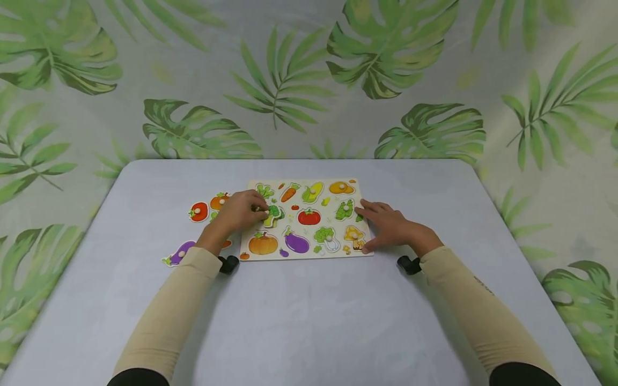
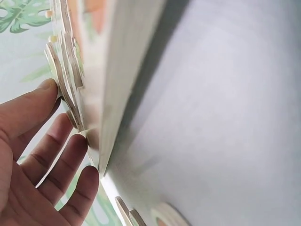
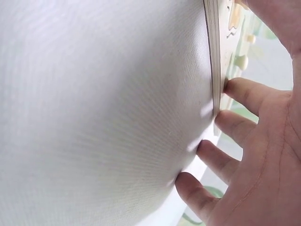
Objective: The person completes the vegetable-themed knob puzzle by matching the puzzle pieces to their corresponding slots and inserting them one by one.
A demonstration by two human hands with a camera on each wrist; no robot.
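My left hand (image 1: pixel 241 210) pinches a broccoli puzzle piece (image 1: pixel 273 215) over the left part of a wooden vegetable puzzle board (image 1: pixel 328 215). In the left wrist view the thumb and fingers meet at the edge of the piece (image 2: pixel 60 70), tilted against the board. My right hand (image 1: pixel 388 224) rests at the board's right edge, its fingers spread; in the right wrist view the fingertips (image 3: pixel 231 86) touch the board's side and the cloth. Knobbed pieces sit on the board, among them corn (image 1: pixel 314 192), carrot (image 1: pixel 289 192) and mushroom (image 1: pixel 354 234). Tomato, pumpkin and eggplant pictures there show no knobs.
Left of the board lie loose pieces: a tomato (image 1: pixel 198 212), a pumpkin (image 1: pixel 219 201) and an eggplant (image 1: pixel 179 253). Others there are partly hidden by my left hand and arm. A white cloth (image 1: pixel 309 316) covers the table, with a leaf-patterned curtain (image 1: pixel 289 64) behind.
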